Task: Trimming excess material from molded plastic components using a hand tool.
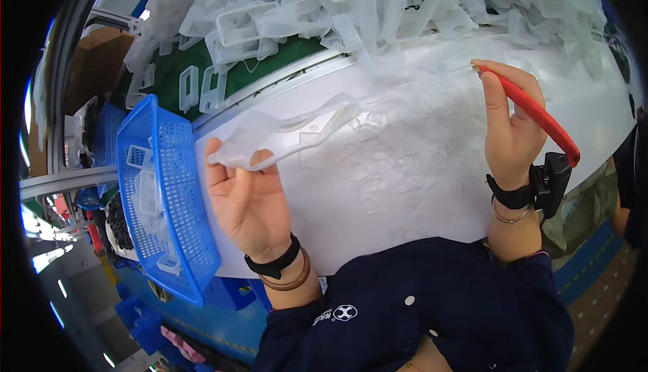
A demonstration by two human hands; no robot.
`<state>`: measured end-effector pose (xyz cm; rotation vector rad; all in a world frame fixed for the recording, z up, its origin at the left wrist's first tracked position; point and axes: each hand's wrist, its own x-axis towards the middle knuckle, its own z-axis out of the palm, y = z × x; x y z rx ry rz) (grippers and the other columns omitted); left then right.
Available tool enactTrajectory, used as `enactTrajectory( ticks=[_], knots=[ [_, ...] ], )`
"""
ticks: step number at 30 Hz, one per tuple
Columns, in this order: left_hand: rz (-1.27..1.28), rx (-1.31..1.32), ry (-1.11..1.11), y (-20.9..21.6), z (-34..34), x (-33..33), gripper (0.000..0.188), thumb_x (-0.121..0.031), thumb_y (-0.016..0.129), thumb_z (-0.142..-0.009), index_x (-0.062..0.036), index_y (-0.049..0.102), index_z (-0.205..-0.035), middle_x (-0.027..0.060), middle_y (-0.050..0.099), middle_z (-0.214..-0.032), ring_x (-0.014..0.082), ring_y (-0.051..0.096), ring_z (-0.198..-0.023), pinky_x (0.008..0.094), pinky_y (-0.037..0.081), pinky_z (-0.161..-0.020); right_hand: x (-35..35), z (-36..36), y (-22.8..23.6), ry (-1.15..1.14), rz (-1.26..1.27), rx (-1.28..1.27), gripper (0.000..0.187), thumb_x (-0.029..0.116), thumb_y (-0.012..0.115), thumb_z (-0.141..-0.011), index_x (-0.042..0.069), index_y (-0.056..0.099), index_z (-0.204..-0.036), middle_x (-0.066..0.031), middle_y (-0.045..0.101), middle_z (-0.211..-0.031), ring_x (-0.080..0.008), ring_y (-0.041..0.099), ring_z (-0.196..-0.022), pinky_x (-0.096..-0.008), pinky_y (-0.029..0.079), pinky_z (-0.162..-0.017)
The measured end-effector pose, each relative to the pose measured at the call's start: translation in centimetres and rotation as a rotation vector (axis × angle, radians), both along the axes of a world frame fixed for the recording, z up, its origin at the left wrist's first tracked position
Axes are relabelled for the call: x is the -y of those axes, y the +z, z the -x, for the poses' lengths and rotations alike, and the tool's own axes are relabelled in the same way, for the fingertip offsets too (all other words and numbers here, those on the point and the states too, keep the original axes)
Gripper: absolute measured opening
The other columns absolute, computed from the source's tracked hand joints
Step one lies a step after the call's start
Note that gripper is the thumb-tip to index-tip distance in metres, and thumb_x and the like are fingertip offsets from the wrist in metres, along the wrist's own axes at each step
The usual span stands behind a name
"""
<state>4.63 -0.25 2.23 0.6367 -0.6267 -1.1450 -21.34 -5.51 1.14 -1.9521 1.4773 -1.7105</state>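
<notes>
My left hand (pixel 248 203), palm up at the left of the white tabletop, grips one end of a translucent plastic part (pixel 253 134). The part is long and wavy, with a thicker edge along its near side, and it stretches toward the middle. On the right, my right hand (pixel 509 129) is closed round a red-handled tool (pixel 538 111). Its slim tip pokes out past the fingertips, too small to make out well, and points up-left. The tool is apart from the part. Thin clear plastic scraps (pixel 405 163) lie between my hands.
A large heap of translucent plastic frames (pixel 290 18) spreads along the far side, partly on a green surface (pixel 270 60) behind a metal rail (pixel 277 85). A blue perforated basket (pixel 179 196) holding similar pieces stands left of my left hand. A cardboard box (pixel 98 65) is beyond it.
</notes>
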Motion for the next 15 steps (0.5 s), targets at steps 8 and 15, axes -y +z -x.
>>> enactTrajectory(
  ticks=[8, 15],
  knots=[
    [0.168, -0.118, 0.108, 1.4, -2.5, -0.4, 0.039, 0.004, 0.048, -0.077, -0.0014, 0.045, -0.116, 0.0132, 0.053, -0.106, 0.0216, 0.051, -0.102, 0.0375, 0.037, -0.094, -0.1, 1.1, 1.3, 0.273, -0.251, 0.448, 0.007, 0.003, 0.057, -0.082, -0.004, 0.057, -0.085, -0.0072, 0.06, -0.081, -0.012, 0.057, -0.073, -0.0231, 0.045, -0.069],
    [-0.08, 0.348, -0.071, -0.2, 1.1, -0.2, 0.037, 0.005, 0.054, -0.075, 0.0037, 0.047, -0.112, 0.0105, 0.057, -0.094, 0.0155, 0.055, -0.087, 0.0264, 0.044, -0.077, 0.2, 1.5, 0.5, 0.311, -0.33, -0.125, 0.006, 0.004, 0.062, -0.073, 0.001, 0.059, -0.077, -0.0063, 0.059, -0.081, -0.0189, 0.054, -0.08, -0.0299, 0.042, -0.067]
  ],
)
